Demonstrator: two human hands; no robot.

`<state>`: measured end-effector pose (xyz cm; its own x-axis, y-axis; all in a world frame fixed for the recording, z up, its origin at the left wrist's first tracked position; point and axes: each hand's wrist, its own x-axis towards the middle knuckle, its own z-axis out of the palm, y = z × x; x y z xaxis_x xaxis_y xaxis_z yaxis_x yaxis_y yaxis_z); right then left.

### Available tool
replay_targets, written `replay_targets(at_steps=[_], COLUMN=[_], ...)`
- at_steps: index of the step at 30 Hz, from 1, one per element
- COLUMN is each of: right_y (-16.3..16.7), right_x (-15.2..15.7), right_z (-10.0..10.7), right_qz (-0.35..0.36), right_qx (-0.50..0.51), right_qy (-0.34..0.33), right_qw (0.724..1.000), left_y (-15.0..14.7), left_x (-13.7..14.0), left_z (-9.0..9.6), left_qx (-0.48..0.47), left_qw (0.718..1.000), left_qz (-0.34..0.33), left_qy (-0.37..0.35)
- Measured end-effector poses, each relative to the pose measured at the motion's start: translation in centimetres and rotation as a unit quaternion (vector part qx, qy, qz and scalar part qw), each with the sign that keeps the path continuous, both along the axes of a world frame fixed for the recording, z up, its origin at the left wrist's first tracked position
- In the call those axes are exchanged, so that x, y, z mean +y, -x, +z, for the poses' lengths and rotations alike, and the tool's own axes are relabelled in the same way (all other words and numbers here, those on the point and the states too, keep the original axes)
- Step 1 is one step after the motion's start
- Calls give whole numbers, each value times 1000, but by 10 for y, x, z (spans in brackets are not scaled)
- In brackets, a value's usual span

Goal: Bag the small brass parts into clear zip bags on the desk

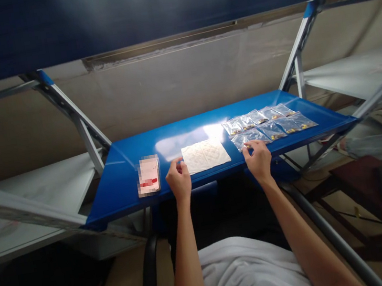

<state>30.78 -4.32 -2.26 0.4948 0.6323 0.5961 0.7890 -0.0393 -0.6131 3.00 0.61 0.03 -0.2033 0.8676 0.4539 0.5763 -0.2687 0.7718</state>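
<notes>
Card: a small card [148, 175] lies flat at the left of your blue desk [122, 192].
Left hand: your left hand [178, 179], fingers curled, touches the white cloth's [205, 155] near-left corner; soft, limp, likely best lifted by corners.
Right hand: your right hand [259, 159] pinches the nearest small clear bag [248, 139]; light, slippery, likely best held by an edge.

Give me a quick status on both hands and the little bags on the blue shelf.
Left hand at white cloth edge, holding nothing. Right hand touching nearest small plastic bag. Remaining bags in two rows on blue shelf. Phone lies left, clear.
</notes>
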Motion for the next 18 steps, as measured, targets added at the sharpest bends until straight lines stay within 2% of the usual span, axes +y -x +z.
replay_targets(at_steps=[6, 12, 15, 18], right_y=[8, 15, 17, 15], right_x=[2, -1, -1, 2], right_z=[-9, -7, -3, 4], right_qz=[16, 21, 7, 5], right_qx=[-45, -61, -80, -107], right_qy=[18, 30, 78, 133], right_qw=[999, 997, 994, 985], left_y=[2, 4, 2, -11], left_x=[-1, -1, -3, -8], left_z=[0, 0, 2, 5], left_qx=[2, 5, 6, 41], left_qw=[1000, 1000, 1000, 997], left_qz=[-12, -19, -23, -62], left_qy=[1, 2, -12, -34])
